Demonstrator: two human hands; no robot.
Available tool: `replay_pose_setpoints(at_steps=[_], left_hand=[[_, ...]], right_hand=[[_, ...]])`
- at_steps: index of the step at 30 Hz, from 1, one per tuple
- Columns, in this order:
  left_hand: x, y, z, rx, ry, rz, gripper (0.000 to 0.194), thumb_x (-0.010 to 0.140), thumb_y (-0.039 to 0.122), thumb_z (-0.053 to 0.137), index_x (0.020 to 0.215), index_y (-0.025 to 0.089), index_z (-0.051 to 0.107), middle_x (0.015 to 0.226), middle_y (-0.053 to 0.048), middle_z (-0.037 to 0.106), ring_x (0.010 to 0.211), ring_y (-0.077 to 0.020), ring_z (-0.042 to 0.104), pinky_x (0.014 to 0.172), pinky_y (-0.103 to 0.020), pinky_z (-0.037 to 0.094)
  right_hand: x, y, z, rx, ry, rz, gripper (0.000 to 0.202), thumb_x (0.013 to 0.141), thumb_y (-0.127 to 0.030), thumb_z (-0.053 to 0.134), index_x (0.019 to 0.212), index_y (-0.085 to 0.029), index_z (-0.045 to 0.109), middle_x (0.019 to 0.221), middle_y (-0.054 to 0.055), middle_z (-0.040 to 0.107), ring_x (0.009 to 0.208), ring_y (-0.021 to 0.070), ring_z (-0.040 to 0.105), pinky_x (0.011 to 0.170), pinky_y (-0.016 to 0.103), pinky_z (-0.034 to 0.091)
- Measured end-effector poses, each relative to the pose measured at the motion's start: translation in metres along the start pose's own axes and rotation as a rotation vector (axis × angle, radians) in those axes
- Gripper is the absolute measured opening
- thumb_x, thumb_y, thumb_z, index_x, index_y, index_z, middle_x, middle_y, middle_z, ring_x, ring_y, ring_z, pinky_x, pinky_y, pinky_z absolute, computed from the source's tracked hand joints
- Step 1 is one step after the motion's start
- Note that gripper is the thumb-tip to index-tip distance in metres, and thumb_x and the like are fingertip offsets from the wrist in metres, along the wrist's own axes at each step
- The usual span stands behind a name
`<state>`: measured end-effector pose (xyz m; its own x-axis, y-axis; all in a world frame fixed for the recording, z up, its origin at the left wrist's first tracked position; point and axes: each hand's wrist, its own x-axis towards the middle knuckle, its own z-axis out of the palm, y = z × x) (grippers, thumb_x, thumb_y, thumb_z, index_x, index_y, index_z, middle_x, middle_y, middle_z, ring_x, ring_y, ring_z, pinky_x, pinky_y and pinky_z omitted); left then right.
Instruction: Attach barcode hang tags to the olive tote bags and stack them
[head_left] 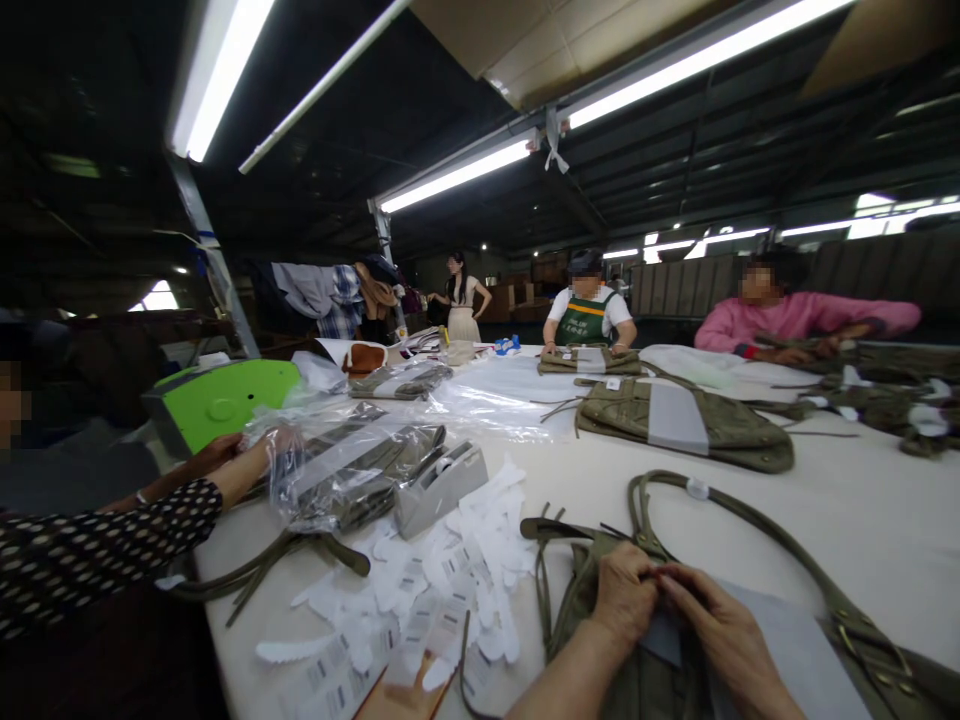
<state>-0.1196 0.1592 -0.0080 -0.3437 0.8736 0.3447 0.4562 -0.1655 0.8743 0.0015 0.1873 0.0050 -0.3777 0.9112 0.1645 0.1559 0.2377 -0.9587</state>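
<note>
An olive canvas bag (581, 590) lies in front of me at the table's near edge. My left hand (624, 592) rests on it with fingers curled together. From the right, my right hand (709, 615) meets it in a pinch, fingertips nearly touching. What sits between the fingertips is too small to make out. A dark grey tag (661, 638) shows just below them. Behind the hands loops the bag's strap (739, 500), with a white wrapping (697, 488) on it. A pale translucent sheet (799, 640) lies over the bag's right part.
White paper tags (465, 570) are heaped left of the bag, beside a grey tape dispenser (442, 490). At left, a co-worker's hands (255, 455) handle a plastic-wrapped bag (352, 470) near a green machine (232, 400). Folded bags (682, 420) and other people stand across the table.
</note>
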Motion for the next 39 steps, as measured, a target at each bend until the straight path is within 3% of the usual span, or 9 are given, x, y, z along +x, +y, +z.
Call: replay_pose_setpoints(at_steps=[4, 9, 15, 20, 26, 31, 35, 39], left_hand=[[-0.002, 0.007, -0.004, -0.036, 0.009, -0.004, 0.015, 0.059, 0.001, 0.054, 0.052, 0.014, 0.056, 0.061, 0.002, 0.05, 0.064, -0.0112, 0.048, 0.063, -0.023, 0.038], [-0.005, 0.013, -0.007, -0.018, 0.056, -0.022, 0.013, 0.059, 0.005, 0.062, 0.064, 0.016, 0.065, 0.068, 0.0, 0.058, 0.068, -0.0127, 0.051, 0.066, -0.024, 0.04], [-0.008, 0.022, -0.01, -0.024, 0.135, -0.078, 0.016, 0.065, 0.007, 0.056, 0.068, 0.018, 0.067, 0.07, -0.001, 0.064, 0.07, -0.0136, 0.056, 0.072, -0.026, 0.044], [-0.009, 0.025, -0.009, -0.131, 0.042, -0.189, 0.017, 0.067, 0.008, 0.053, 0.069, 0.015, 0.067, 0.066, 0.0, 0.064, 0.056, -0.0103, 0.054, 0.057, -0.021, 0.044], [-0.011, 0.015, -0.005, -0.177, 0.058, -0.127, 0.042, 0.067, 0.007, 0.05, 0.107, 0.014, 0.058, 0.055, 0.005, 0.055, 0.048, -0.0089, 0.048, 0.054, -0.02, 0.042], [-0.011, 0.01, -0.003, -0.076, 0.011, -0.074, 0.018, 0.071, 0.012, 0.053, 0.078, 0.017, 0.069, 0.07, -0.002, 0.065, 0.057, -0.0114, 0.054, 0.063, -0.023, 0.046], [-0.011, 0.003, 0.0, 0.118, -0.003, 0.037, 0.022, 0.075, 0.01, 0.052, 0.083, 0.019, 0.071, 0.081, -0.005, 0.069, 0.078, -0.0173, 0.06, 0.077, -0.028, 0.046], [-0.011, -0.002, 0.003, 0.227, -0.023, 0.051, 0.021, 0.076, 0.01, 0.054, 0.084, 0.018, 0.071, 0.08, -0.007, 0.069, 0.08, -0.0187, 0.061, 0.076, -0.028, 0.046]], right_hand=[[-0.001, -0.006, 0.003, 0.103, 0.028, 0.101, 0.047, 0.056, -0.057, 0.061, 0.081, -0.018, 0.068, 0.075, 0.003, 0.068, 0.064, 0.0186, 0.059, 0.054, 0.025, 0.049], [0.001, -0.01, 0.005, 0.16, 0.107, 0.103, 0.046, 0.059, -0.057, 0.059, 0.08, -0.017, 0.064, 0.064, 0.001, 0.064, 0.054, 0.0154, 0.054, 0.047, 0.025, 0.045], [0.005, -0.004, 0.004, 0.282, 0.104, 0.195, 0.042, 0.056, -0.055, 0.064, 0.077, -0.018, 0.063, 0.071, 0.004, 0.068, 0.064, 0.0211, 0.063, 0.053, 0.029, 0.052], [0.007, 0.003, 0.002, 0.336, 0.089, 0.279, 0.042, 0.05, -0.051, 0.069, 0.076, -0.019, 0.065, 0.069, 0.004, 0.069, 0.06, 0.0212, 0.063, 0.054, 0.03, 0.054], [0.007, -0.002, 0.002, 0.374, 0.078, 0.335, 0.043, 0.045, -0.049, 0.071, 0.073, -0.017, 0.067, 0.065, 0.004, 0.068, 0.057, 0.0192, 0.061, 0.05, 0.027, 0.051], [0.005, -0.002, 0.001, 0.272, 0.092, 0.298, 0.045, 0.045, -0.052, 0.068, 0.073, -0.017, 0.067, 0.066, 0.004, 0.068, 0.058, 0.0202, 0.061, 0.051, 0.028, 0.052], [0.003, 0.0, 0.0, 0.23, 0.093, 0.271, 0.047, 0.046, -0.053, 0.067, 0.077, -0.018, 0.067, 0.07, 0.004, 0.068, 0.062, 0.0212, 0.062, 0.055, 0.028, 0.053], [0.004, 0.007, 0.0, 0.204, 0.071, 0.259, 0.046, 0.046, -0.054, 0.067, 0.075, -0.018, 0.067, 0.069, 0.003, 0.068, 0.062, 0.0209, 0.062, 0.055, 0.028, 0.052]])
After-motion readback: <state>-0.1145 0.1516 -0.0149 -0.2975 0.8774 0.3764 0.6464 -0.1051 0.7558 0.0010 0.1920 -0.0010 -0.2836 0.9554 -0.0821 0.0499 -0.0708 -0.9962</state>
